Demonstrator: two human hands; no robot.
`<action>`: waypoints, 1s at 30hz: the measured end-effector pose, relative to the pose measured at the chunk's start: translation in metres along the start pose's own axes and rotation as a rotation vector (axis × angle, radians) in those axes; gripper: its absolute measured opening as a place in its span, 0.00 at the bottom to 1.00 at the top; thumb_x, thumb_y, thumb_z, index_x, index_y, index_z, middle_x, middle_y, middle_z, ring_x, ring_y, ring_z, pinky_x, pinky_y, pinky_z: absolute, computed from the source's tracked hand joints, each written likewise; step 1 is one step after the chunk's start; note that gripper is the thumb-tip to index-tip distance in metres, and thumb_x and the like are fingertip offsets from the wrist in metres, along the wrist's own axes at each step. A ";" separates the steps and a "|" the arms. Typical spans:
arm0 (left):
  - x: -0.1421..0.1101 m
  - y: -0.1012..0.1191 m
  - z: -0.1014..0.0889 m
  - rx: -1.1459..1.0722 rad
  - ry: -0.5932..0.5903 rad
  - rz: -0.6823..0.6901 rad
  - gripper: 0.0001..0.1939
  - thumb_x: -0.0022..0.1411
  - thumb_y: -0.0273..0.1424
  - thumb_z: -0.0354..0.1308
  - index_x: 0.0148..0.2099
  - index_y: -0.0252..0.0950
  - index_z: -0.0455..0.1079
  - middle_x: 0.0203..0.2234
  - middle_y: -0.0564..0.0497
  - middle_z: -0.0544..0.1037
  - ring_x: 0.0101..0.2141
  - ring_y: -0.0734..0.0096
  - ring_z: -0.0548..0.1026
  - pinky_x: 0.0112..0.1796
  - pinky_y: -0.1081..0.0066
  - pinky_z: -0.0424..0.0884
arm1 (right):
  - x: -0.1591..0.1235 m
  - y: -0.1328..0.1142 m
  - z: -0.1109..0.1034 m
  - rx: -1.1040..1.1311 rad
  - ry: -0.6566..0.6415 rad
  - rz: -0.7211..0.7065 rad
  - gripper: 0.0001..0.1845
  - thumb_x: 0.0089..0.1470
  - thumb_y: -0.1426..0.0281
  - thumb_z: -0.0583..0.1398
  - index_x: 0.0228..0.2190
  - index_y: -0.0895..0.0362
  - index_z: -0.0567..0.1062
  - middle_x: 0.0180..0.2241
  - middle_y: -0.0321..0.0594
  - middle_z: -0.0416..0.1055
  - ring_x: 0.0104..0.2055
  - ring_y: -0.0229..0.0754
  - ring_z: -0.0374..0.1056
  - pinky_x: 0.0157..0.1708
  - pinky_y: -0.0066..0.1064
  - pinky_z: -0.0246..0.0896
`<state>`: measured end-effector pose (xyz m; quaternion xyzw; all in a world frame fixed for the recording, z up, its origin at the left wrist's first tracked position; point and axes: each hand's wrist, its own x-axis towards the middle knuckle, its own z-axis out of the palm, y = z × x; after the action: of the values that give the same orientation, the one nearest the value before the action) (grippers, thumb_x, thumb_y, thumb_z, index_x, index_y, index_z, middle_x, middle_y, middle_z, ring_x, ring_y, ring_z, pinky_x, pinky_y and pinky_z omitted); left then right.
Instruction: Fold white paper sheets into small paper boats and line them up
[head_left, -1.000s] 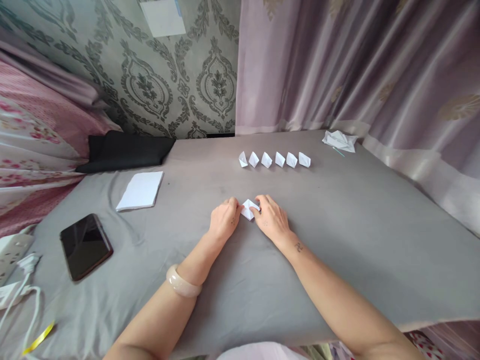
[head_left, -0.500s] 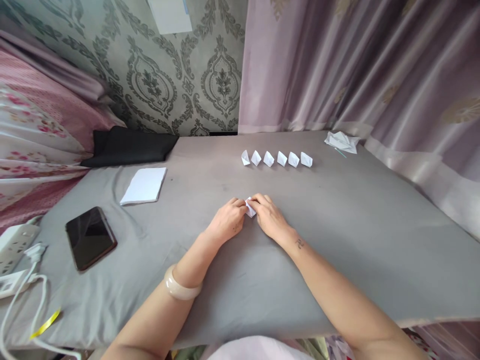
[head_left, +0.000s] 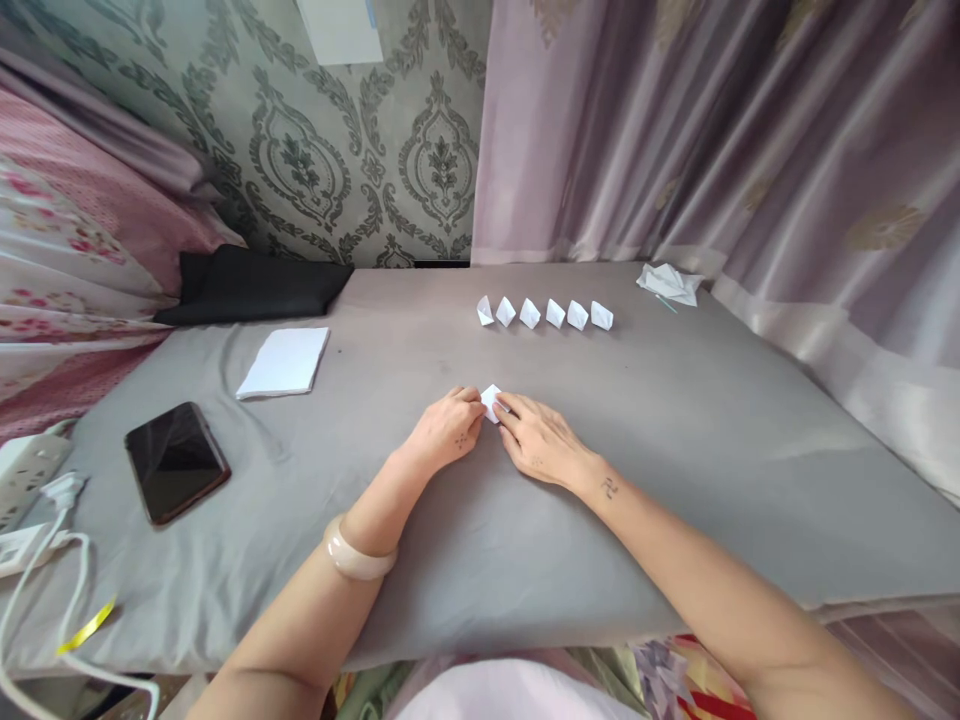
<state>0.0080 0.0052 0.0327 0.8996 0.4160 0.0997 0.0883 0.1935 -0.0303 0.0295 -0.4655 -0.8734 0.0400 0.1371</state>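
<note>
A small folded piece of white paper [head_left: 491,402] lies between my hands at the middle of the table. My left hand [head_left: 452,425] is closed, its curled fingertips gripping the paper's left edge. From the right, my right hand [head_left: 541,437] holds the other side of the paper, thumb and fingers brought together on it. Parts of the paper are hidden under the fingers. Beyond my hands stands a row of several folded white paper pieces [head_left: 529,313].
To the left lie a stack of white paper [head_left: 285,363], a phone [head_left: 177,462] and a black cloth [head_left: 259,288]. A power strip [head_left: 30,470] with a white cable sits at the left edge. More folded paper [head_left: 670,283] rests at the back right, near the curtain [head_left: 600,130].
More of the folded paper now shows between my hands. My right hand has turned slightly, its fingers lying flatter across the paper's right side. The view has shifted a little.
</note>
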 end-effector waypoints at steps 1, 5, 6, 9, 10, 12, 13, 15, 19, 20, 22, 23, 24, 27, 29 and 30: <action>0.000 -0.001 0.000 -0.027 0.007 -0.010 0.13 0.65 0.25 0.46 0.39 0.35 0.73 0.38 0.46 0.74 0.42 0.63 0.71 0.43 0.68 0.69 | 0.001 -0.001 -0.001 -0.014 -0.012 0.008 0.19 0.61 0.71 0.48 0.52 0.59 0.68 0.52 0.51 0.66 0.51 0.50 0.64 0.48 0.42 0.63; 0.000 -0.006 0.002 -0.134 0.041 -0.024 0.11 0.64 0.26 0.49 0.40 0.36 0.73 0.40 0.47 0.74 0.42 0.65 0.72 0.44 0.69 0.69 | 0.001 -0.002 -0.001 0.035 0.006 0.034 0.18 0.61 0.72 0.48 0.50 0.57 0.68 0.48 0.48 0.69 0.49 0.48 0.65 0.46 0.39 0.63; 0.000 -0.007 0.003 -0.152 0.050 -0.027 0.10 0.64 0.27 0.49 0.39 0.37 0.73 0.40 0.48 0.74 0.42 0.65 0.72 0.43 0.69 0.69 | 0.000 -0.002 0.000 0.057 0.022 0.033 0.18 0.61 0.72 0.49 0.50 0.57 0.68 0.49 0.47 0.69 0.50 0.48 0.65 0.47 0.39 0.62; 0.001 -0.011 0.007 -0.184 0.085 -0.061 0.08 0.64 0.30 0.52 0.40 0.36 0.73 0.40 0.47 0.74 0.42 0.64 0.72 0.43 0.68 0.69 | -0.002 0.003 0.003 0.114 0.058 0.029 0.18 0.60 0.73 0.50 0.49 0.56 0.69 0.51 0.46 0.68 0.52 0.47 0.64 0.51 0.40 0.60; 0.001 -0.012 0.009 -0.189 0.098 -0.074 0.08 0.63 0.31 0.53 0.41 0.36 0.73 0.40 0.47 0.74 0.41 0.63 0.72 0.43 0.68 0.69 | -0.001 0.005 0.003 0.138 0.059 0.032 0.17 0.59 0.73 0.51 0.49 0.56 0.70 0.50 0.45 0.69 0.52 0.46 0.65 0.51 0.39 0.59; 0.002 -0.014 0.011 -0.197 0.115 -0.086 0.09 0.63 0.33 0.55 0.43 0.36 0.72 0.40 0.46 0.74 0.41 0.62 0.72 0.43 0.67 0.69 | 0.002 0.011 0.002 0.192 0.050 0.050 0.18 0.57 0.75 0.52 0.48 0.55 0.70 0.49 0.44 0.70 0.50 0.45 0.65 0.51 0.38 0.59; 0.002 -0.015 0.012 -0.202 0.120 -0.083 0.10 0.63 0.34 0.55 0.43 0.36 0.72 0.40 0.46 0.74 0.41 0.62 0.72 0.43 0.67 0.69 | 0.004 0.013 0.002 0.214 0.044 0.063 0.18 0.56 0.75 0.53 0.48 0.55 0.70 0.48 0.43 0.70 0.50 0.44 0.66 0.51 0.37 0.60; 0.003 -0.017 0.014 -0.214 0.133 -0.075 0.11 0.62 0.36 0.56 0.43 0.36 0.72 0.39 0.46 0.74 0.40 0.62 0.72 0.43 0.66 0.69 | 0.008 0.016 0.001 0.235 0.037 0.089 0.18 0.54 0.75 0.55 0.47 0.55 0.71 0.48 0.43 0.70 0.49 0.44 0.66 0.48 0.36 0.61; 0.003 -0.021 0.016 -0.243 0.160 -0.080 0.11 0.63 0.38 0.55 0.40 0.36 0.73 0.36 0.47 0.73 0.38 0.64 0.72 0.40 0.67 0.69 | 0.014 0.019 0.002 0.257 0.051 0.142 0.12 0.54 0.70 0.57 0.41 0.55 0.74 0.47 0.43 0.68 0.45 0.44 0.67 0.43 0.34 0.63; 0.003 -0.021 0.016 -0.244 0.164 -0.082 0.11 0.63 0.38 0.54 0.39 0.36 0.73 0.36 0.47 0.73 0.38 0.64 0.72 0.40 0.68 0.69 | 0.015 0.020 0.003 0.276 0.062 0.154 0.11 0.54 0.69 0.58 0.40 0.55 0.74 0.47 0.43 0.69 0.44 0.43 0.68 0.42 0.34 0.63; 0.003 -0.021 0.016 -0.241 0.167 -0.085 0.11 0.65 0.36 0.52 0.39 0.36 0.73 0.36 0.46 0.74 0.38 0.64 0.72 0.40 0.68 0.69 | 0.014 0.022 0.006 0.322 0.093 0.172 0.10 0.55 0.69 0.58 0.39 0.55 0.74 0.45 0.42 0.69 0.42 0.42 0.68 0.43 0.34 0.63; 0.003 -0.021 0.015 -0.240 0.166 -0.086 0.11 0.65 0.34 0.51 0.39 0.36 0.73 0.36 0.46 0.74 0.38 0.64 0.72 0.40 0.68 0.69 | 0.014 0.023 0.007 0.344 0.108 0.175 0.09 0.56 0.69 0.57 0.39 0.55 0.75 0.45 0.42 0.70 0.42 0.41 0.69 0.43 0.33 0.63; 0.003 -0.020 0.014 -0.241 0.165 -0.089 0.11 0.65 0.32 0.50 0.39 0.36 0.73 0.36 0.46 0.74 0.39 0.64 0.72 0.41 0.68 0.68 | 0.013 0.025 0.008 0.362 0.121 0.175 0.09 0.57 0.70 0.57 0.38 0.54 0.75 0.44 0.41 0.70 0.42 0.41 0.69 0.44 0.33 0.63; 0.004 -0.019 0.012 -0.252 0.163 -0.128 0.10 0.65 0.29 0.50 0.38 0.36 0.73 0.36 0.47 0.74 0.39 0.64 0.72 0.41 0.68 0.68 | 0.013 0.028 0.010 0.397 0.140 0.174 0.10 0.59 0.71 0.54 0.36 0.55 0.76 0.43 0.42 0.71 0.43 0.41 0.68 0.46 0.34 0.62; 0.005 -0.018 0.012 -0.265 0.166 -0.169 0.10 0.64 0.29 0.51 0.36 0.37 0.73 0.35 0.47 0.74 0.38 0.64 0.72 0.40 0.68 0.68 | 0.014 0.029 0.011 0.411 0.146 0.187 0.11 0.60 0.71 0.53 0.35 0.55 0.76 0.43 0.42 0.71 0.43 0.41 0.68 0.46 0.34 0.62; 0.005 -0.018 0.013 -0.274 0.169 -0.192 0.10 0.64 0.30 0.51 0.36 0.37 0.73 0.35 0.47 0.74 0.38 0.64 0.72 0.39 0.68 0.68 | 0.014 0.030 0.012 0.417 0.151 0.199 0.11 0.60 0.71 0.53 0.35 0.55 0.77 0.43 0.42 0.71 0.43 0.41 0.68 0.46 0.34 0.61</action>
<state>0.0013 0.0197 0.0167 0.8236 0.4885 0.2220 0.1839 0.2066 -0.0012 0.0154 -0.5125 -0.7834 0.1980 0.2905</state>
